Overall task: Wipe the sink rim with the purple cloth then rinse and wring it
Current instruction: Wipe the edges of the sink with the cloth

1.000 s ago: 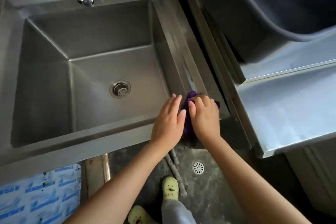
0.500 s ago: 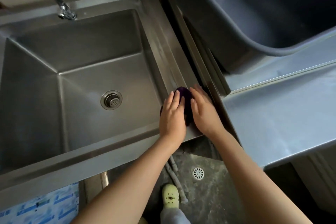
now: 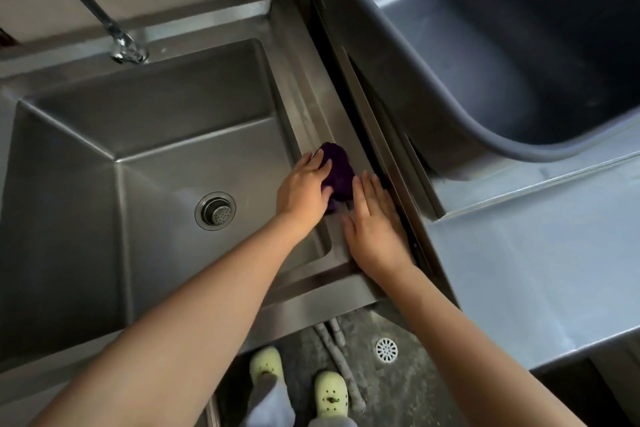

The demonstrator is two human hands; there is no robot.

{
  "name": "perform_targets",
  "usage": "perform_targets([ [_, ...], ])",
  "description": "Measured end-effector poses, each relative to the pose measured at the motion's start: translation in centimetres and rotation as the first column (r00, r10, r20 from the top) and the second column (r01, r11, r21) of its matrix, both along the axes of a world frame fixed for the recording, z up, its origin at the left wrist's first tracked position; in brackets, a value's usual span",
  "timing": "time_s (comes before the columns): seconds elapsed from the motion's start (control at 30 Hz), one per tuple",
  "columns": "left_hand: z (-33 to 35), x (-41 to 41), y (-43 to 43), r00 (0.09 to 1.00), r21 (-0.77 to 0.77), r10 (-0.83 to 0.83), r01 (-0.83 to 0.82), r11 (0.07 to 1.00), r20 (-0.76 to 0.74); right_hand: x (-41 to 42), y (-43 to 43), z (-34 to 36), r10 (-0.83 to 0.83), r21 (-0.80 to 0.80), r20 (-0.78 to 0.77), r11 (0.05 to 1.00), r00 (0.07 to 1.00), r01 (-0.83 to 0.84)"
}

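Observation:
The purple cloth (image 3: 338, 168) is bunched on the right rim (image 3: 309, 90) of the steel sink, about midway along it. My left hand (image 3: 304, 188) lies over the cloth's left side with its fingers curled on it, pressing it to the rim. Just behind the cloth, my right hand (image 3: 374, 227) lies flat on the rim with fingers spread, its fingertips at the cloth's near edge. The tap spout (image 3: 125, 49) hangs over the back left of the basin, with no water visible.
The drain strainer (image 3: 215, 211) sits in the basin floor. A large grey tub (image 3: 502, 55) stands on the steel counter (image 3: 526, 274) right of the sink, across a dark gap. Below are a floor drain (image 3: 386, 350), hoses and my pale shoes (image 3: 330, 393).
Both hands and the cloth have slid away from me along the right rim, from its near corner to about the middle. My right hand has come off the cloth and lies flat behind it.

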State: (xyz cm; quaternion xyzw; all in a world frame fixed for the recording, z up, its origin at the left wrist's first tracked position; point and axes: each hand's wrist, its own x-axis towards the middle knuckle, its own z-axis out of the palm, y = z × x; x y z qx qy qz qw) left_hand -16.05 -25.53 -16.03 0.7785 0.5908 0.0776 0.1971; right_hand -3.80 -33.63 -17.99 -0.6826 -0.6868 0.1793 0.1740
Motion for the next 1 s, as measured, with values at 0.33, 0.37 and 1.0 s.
perform_targets([
  [0.33,0.0,-1.3,7.8,0.996,-0.050,-0.049,0.046,0.998,-0.072,-1.2,8.8,0.8,0.054,-0.139,0.175,0.990,0.983,-0.030],
  [0.37,-0.1,-1.5,8.6,0.996,-0.056,-0.058,0.054,0.997,-0.072,-1.5,9.7,0.9,0.059,-0.148,0.181,0.988,0.982,-0.032],
  [1.0,-2.4,-4.4,22.5,0.994,0.119,-0.108,0.109,0.987,-0.007,-4.9,23.4,0.7,-0.038,-0.104,0.164,0.993,0.986,0.056],
])
